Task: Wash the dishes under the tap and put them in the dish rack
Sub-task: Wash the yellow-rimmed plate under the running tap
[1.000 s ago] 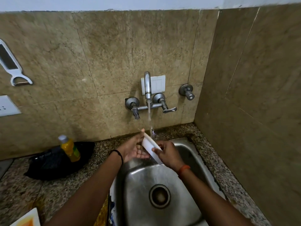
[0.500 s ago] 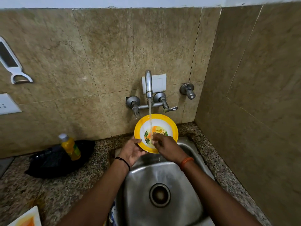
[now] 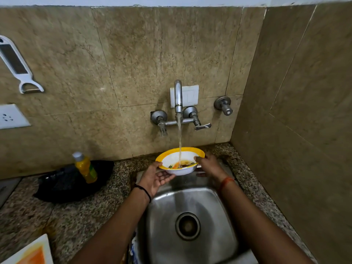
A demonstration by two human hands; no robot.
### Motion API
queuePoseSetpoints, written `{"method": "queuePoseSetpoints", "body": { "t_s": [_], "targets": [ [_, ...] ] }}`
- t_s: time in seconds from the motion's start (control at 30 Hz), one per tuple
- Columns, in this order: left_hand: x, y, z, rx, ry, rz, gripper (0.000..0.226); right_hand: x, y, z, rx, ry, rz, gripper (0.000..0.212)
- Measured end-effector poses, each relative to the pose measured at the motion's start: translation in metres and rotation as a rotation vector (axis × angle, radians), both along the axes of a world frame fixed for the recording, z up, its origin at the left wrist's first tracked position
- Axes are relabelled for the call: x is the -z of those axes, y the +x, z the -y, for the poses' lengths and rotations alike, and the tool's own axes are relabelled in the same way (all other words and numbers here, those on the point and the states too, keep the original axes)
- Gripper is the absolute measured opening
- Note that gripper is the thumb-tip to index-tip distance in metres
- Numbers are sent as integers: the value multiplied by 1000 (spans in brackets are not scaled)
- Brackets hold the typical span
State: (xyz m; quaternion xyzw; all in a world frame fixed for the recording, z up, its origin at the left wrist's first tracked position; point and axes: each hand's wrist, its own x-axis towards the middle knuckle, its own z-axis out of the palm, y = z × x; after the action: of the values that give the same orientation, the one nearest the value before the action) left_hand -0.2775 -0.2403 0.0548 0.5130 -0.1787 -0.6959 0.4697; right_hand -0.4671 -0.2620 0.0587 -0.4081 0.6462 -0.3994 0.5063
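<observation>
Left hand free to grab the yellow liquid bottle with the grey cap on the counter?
Probably not yet: the left hand supports the yellow-rimmed white bowl under the tap. Path to the bottle looks clear.

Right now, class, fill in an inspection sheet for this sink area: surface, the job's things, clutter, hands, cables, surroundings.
Surface: speckled granite counter around a steel sink; basin bare except for the drain.
Job's things: yellow-rimmed bowl held level over the sink's back edge, the tap running into it. No dish rack seen.
Clutter: yellow bottle standing against a black cloth; white and orange board at the lower left corner.
Hands: left hand cups the bowl from below, right hand grips its rim.
Cables: nothing seen.
Surroundings: tiled walls, peeler hanging at left, socket beneath it, switch plate behind the tap.
</observation>
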Motion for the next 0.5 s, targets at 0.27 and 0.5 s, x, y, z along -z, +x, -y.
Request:
{"method": "queuePoseSetpoints", "body": {
  "t_s": [0.27,0.5],
  "targets": [
    [-30,22,11,159,-192,423,29,30,-5,-14,-34,246,301,17],
    [-27,29,11,140,-203,253,50,29,-7,-19,22,33,200,21]
  ]
}}
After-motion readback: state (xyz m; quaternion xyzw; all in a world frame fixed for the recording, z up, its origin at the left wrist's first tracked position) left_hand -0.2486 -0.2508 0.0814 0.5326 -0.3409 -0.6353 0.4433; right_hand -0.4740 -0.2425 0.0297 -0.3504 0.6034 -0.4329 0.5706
